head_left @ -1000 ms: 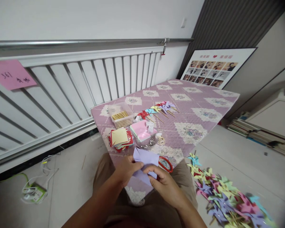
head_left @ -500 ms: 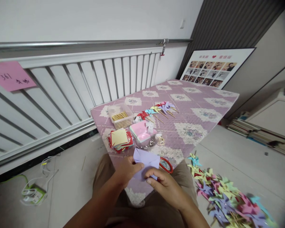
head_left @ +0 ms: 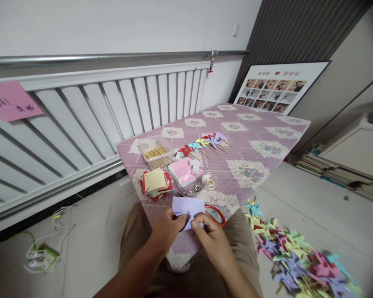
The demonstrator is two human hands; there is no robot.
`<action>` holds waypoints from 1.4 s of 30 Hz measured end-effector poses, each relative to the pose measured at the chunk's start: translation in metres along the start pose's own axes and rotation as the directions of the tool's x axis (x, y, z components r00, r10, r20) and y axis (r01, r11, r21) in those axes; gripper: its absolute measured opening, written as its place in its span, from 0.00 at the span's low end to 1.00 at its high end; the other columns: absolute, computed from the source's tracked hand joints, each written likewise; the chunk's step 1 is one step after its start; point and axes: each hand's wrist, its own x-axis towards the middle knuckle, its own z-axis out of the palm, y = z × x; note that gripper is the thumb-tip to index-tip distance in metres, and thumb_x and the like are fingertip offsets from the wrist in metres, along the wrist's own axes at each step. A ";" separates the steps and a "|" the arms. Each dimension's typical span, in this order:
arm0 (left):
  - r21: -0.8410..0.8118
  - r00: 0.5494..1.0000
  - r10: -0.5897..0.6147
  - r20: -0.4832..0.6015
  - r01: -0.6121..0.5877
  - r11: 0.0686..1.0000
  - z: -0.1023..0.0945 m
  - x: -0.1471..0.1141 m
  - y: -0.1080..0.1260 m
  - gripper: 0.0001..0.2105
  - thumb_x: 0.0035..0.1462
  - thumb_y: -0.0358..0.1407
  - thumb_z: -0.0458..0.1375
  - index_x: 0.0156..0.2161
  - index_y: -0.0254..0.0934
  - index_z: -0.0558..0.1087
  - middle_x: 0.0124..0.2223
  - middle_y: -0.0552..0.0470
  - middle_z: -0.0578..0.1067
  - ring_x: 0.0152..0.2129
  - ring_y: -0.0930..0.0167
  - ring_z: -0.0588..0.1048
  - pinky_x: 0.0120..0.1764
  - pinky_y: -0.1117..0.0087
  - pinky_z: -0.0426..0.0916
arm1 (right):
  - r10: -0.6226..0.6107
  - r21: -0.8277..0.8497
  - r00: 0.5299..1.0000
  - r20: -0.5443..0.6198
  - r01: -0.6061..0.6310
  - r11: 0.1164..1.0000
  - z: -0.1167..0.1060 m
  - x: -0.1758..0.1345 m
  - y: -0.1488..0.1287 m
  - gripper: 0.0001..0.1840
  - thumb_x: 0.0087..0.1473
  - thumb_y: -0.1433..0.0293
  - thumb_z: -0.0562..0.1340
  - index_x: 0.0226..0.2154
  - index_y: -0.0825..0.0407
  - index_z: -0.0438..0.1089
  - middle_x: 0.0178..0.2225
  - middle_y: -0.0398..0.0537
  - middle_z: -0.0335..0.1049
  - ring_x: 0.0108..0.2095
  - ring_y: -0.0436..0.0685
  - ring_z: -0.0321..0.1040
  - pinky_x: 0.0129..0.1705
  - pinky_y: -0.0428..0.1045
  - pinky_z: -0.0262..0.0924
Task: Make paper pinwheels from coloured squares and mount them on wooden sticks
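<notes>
A square of purple paper point(head_left: 189, 205) is held between both hands above the table's near corner. My left hand point(head_left: 170, 225) pinches its left side, thumb on top. With thumb and fingers closed, my right hand point(head_left: 207, 229) grips the lower right part. Just beyond the right hand lie scissors with red handles point(head_left: 216, 214), their blades hidden by the paper. Behind the paper are a clear container with small metal pieces point(head_left: 195, 188), a stack of pink and pale paper point(head_left: 183, 170) and a stack of yellow and red paper squares point(head_left: 155, 182).
A plastic box of wooden sticks point(head_left: 156, 153) stands at the table's left edge. Finished paper pinwheels point(head_left: 205, 142) lie farther back on the floral tablecloth point(head_left: 251, 171). Many more pinwheels point(head_left: 298, 260) are heaped on the floor at right. A power strip point(head_left: 45, 258) sits at left.
The purple paper has turned and now lies squarer to me, its cut lines less visible. My right hand has moved slightly up, and my left thumb still presses on the paper.
</notes>
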 end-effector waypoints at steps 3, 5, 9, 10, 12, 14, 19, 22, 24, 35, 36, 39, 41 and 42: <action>0.010 0.999 0.001 0.037 -0.001 1.000 0.000 0.000 0.000 0.10 0.45 0.39 0.61 0.31 0.35 0.78 0.28 0.51 0.77 0.25 0.68 0.71 0.32 0.68 0.65 | -0.002 -0.003 1.000 -0.006 0.002 1.000 0.001 0.000 -0.003 0.16 0.58 0.58 0.57 0.23 0.49 0.61 0.25 0.41 0.57 0.27 0.53 0.56 0.30 0.46 0.54; 0.012 1.000 0.000 0.025 0.000 1.000 -0.001 0.000 -0.002 0.11 0.44 0.39 0.61 0.31 0.34 0.77 0.27 0.52 0.76 0.24 0.70 0.70 0.31 0.69 0.64 | -0.023 -0.032 0.999 -0.028 0.022 0.999 0.002 0.001 -0.005 0.15 0.57 0.60 0.57 0.23 0.49 0.61 0.25 0.41 0.58 0.28 0.54 0.57 0.31 0.47 0.55; -0.006 1.000 -0.003 0.009 0.003 1.000 -0.001 0.002 -0.008 0.11 0.43 0.39 0.61 0.31 0.32 0.76 0.26 0.53 0.74 0.23 0.72 0.68 0.30 0.72 0.63 | -0.083 -0.095 0.992 -0.096 0.074 0.993 0.004 0.004 -0.006 0.14 0.53 0.63 0.60 0.21 0.50 0.61 0.25 0.42 0.59 0.28 0.54 0.59 0.32 0.47 0.56; -0.012 1.000 -0.005 0.010 0.005 1.000 -0.001 0.002 -0.009 0.11 0.43 0.39 0.61 0.30 0.33 0.76 0.25 0.54 0.74 0.22 0.73 0.67 0.29 0.72 0.63 | -0.096 -0.109 0.990 -0.108 0.084 0.991 0.005 0.005 -0.006 0.14 0.53 0.63 0.60 0.20 0.50 0.61 0.25 0.42 0.59 0.28 0.54 0.59 0.31 0.47 0.56; -0.025 1.000 -0.005 0.011 0.005 1.000 -0.001 0.002 -0.010 0.10 0.44 0.38 0.60 0.29 0.33 0.76 0.24 0.55 0.73 0.21 0.74 0.67 0.28 0.73 0.62 | -0.119 -0.136 0.986 -0.121 0.102 0.985 0.005 0.006 -0.006 0.13 0.52 0.64 0.60 0.20 0.49 0.61 0.24 0.42 0.59 0.27 0.54 0.60 0.31 0.47 0.55; -0.043 1.000 0.000 0.022 0.001 0.999 -0.001 0.001 -0.009 0.08 0.44 0.38 0.60 0.28 0.33 0.75 0.23 0.55 0.72 0.21 0.74 0.66 0.28 0.73 0.62 | -0.140 -0.163 0.982 -0.130 0.118 0.980 0.006 0.006 -0.006 0.13 0.52 0.65 0.60 0.19 0.49 0.61 0.24 0.41 0.60 0.27 0.53 0.60 0.30 0.47 0.56; -0.083 0.999 0.015 0.040 -0.011 0.996 -0.002 -0.001 -0.007 0.07 0.44 0.37 0.60 0.28 0.34 0.75 0.25 0.53 0.74 0.22 0.72 0.68 0.30 0.71 0.63 | -0.164 -0.225 0.978 -0.131 0.132 0.965 0.005 0.006 -0.006 0.13 0.52 0.67 0.60 0.19 0.49 0.61 0.24 0.42 0.60 0.27 0.53 0.60 0.30 0.47 0.56; -0.062 1.000 -0.002 0.024 0.004 0.998 -0.004 -0.001 -0.008 0.08 0.44 0.38 0.61 0.29 0.35 0.76 0.26 0.52 0.75 0.23 0.70 0.69 0.30 0.69 0.65 | -0.168 -0.235 0.977 -0.133 0.133 0.963 0.005 0.007 -0.006 0.13 0.52 0.67 0.60 0.19 0.49 0.61 0.24 0.42 0.60 0.27 0.53 0.60 0.29 0.47 0.55; -0.033 1.000 -0.008 0.005 0.008 0.999 -0.005 -0.001 -0.009 0.08 0.44 0.38 0.61 0.30 0.36 0.76 0.26 0.52 0.76 0.23 0.69 0.70 0.30 0.68 0.65 | -0.166 -0.238 0.977 -0.131 0.132 0.962 0.005 0.007 -0.006 0.13 0.52 0.67 0.60 0.19 0.49 0.61 0.24 0.42 0.60 0.26 0.53 0.60 0.29 0.47 0.55; 0.088 0.999 0.034 0.000 -0.034 0.996 -0.006 -0.003 -0.007 0.07 0.45 0.37 0.60 0.28 0.34 0.75 0.22 0.55 0.71 0.21 0.73 0.66 0.27 0.72 0.61 | -0.148 -0.231 0.981 -0.126 0.116 0.966 0.005 0.007 -0.013 0.14 0.51 0.66 0.61 0.18 0.49 0.61 0.25 0.43 0.60 0.27 0.54 0.60 0.30 0.47 0.56; 0.093 0.999 0.036 -0.004 -0.035 0.995 -0.005 -0.004 -0.006 0.07 0.45 0.36 0.60 0.28 0.34 0.75 0.22 0.55 0.71 0.20 0.73 0.66 0.27 0.72 0.60 | -0.146 -0.230 0.981 -0.128 0.114 0.966 0.005 0.007 -0.012 0.14 0.51 0.66 0.60 0.18 0.49 0.61 0.25 0.43 0.60 0.27 0.54 0.60 0.30 0.47 0.55; 0.116 0.999 0.026 -0.026 -0.023 0.993 -0.004 -0.005 -0.005 0.07 0.44 0.36 0.60 0.27 0.34 0.74 0.21 0.56 0.70 0.20 0.73 0.65 0.26 0.73 0.59 | -0.148 -0.224 0.980 -0.136 0.115 0.968 0.005 0.007 -0.011 0.14 0.52 0.66 0.60 0.19 0.49 0.61 0.25 0.43 0.60 0.27 0.54 0.61 0.30 0.47 0.56; 0.123 0.999 0.033 -0.038 -0.028 0.992 -0.004 -0.006 -0.005 0.07 0.44 0.36 0.60 0.27 0.34 0.74 0.21 0.56 0.70 0.20 0.73 0.66 0.26 0.73 0.59 | -0.157 -0.221 0.978 -0.138 0.124 0.967 0.005 0.007 -0.010 0.14 0.52 0.66 0.61 0.19 0.49 0.61 0.25 0.43 0.60 0.27 0.54 0.60 0.29 0.47 0.56; 0.123 0.998 0.037 -0.042 -0.032 0.992 -0.003 -0.006 -0.004 0.06 0.44 0.36 0.60 0.27 0.34 0.74 0.21 0.56 0.70 0.21 0.73 0.66 0.26 0.73 0.59 | -0.162 -0.219 0.977 -0.137 0.129 0.967 0.006 0.006 -0.009 0.14 0.52 0.66 0.61 0.19 0.49 0.61 0.25 0.43 0.60 0.27 0.54 0.60 0.30 0.47 0.56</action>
